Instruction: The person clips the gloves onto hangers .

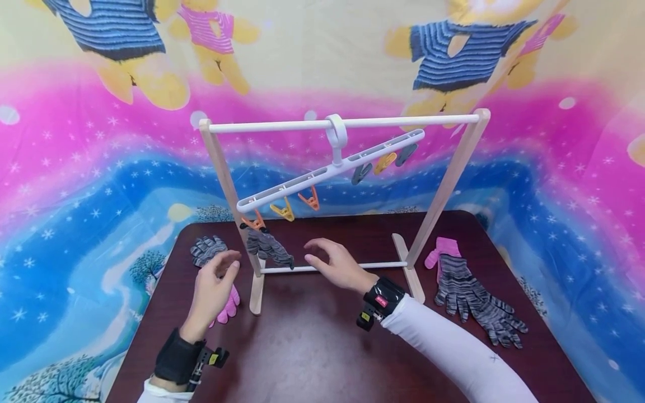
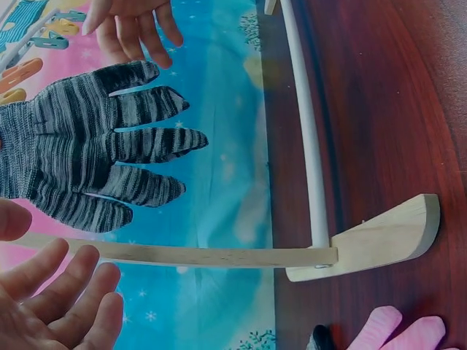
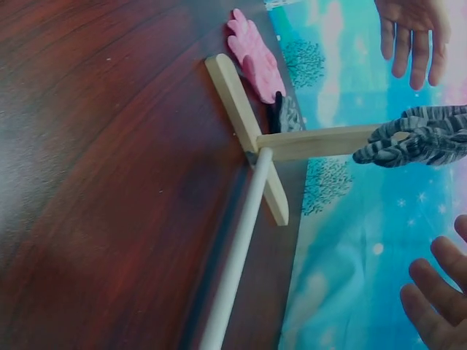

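Observation:
A grey striped knit glove (image 1: 268,246) hangs fingers-down from an orange clip (image 1: 253,221) at the low left end of a white clip hanger (image 1: 330,170). My left hand (image 1: 214,288) is held up just left of this glove, its fingers relaxed and holding nothing. On the glove's other side my right hand (image 1: 336,264) hovers with loosely bent fingers, also holding nothing. In the left wrist view the glove (image 2: 102,142) spreads flat between the two hands, apart from both. The hanger tilts, its right end higher, with several more clips bearing nothing.
A wooden rack (image 1: 445,184) with white rods carries the hanger. Grey gloves (image 1: 473,294) and a pink glove (image 1: 445,249) lie at the table's right. Another grey glove (image 1: 206,250) and a pink glove (image 1: 229,308) lie at the left, partly behind my left hand.

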Demonstrator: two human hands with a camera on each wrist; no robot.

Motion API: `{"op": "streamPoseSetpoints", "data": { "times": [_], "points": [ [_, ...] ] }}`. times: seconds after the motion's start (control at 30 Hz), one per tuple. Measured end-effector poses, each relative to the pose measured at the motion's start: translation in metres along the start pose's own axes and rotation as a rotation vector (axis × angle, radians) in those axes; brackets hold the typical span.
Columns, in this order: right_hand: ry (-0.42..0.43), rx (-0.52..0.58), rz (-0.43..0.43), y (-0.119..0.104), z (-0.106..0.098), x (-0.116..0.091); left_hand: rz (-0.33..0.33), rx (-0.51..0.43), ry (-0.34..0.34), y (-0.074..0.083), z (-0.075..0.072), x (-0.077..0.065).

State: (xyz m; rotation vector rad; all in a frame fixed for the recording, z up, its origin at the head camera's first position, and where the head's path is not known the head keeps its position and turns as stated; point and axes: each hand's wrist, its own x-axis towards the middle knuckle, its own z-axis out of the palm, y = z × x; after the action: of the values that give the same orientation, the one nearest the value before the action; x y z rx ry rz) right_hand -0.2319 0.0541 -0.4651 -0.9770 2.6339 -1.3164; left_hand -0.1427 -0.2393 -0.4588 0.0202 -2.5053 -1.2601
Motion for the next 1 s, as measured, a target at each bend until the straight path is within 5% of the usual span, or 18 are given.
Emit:
{"op": "streamPoseSetpoints", "data": {
  "times": [0.27,0.43,1.0],
  "points": [
    [0.051,-0.004,-0.011,0.011,0.0,-0.012,0.027,0.008,0.024,-0.005,0.006,-0.007],
    [0.05,-0.129,-0.028,0.018,0.002,-0.024,0.02,0.037,0.015,-0.007,0.011,-0.013],
    [-0.005,-0.34,-0.037,0.042,0.005,-0.066,0.017,0.014,-0.099,-0.009,0.035,-0.026]
  ]
}}
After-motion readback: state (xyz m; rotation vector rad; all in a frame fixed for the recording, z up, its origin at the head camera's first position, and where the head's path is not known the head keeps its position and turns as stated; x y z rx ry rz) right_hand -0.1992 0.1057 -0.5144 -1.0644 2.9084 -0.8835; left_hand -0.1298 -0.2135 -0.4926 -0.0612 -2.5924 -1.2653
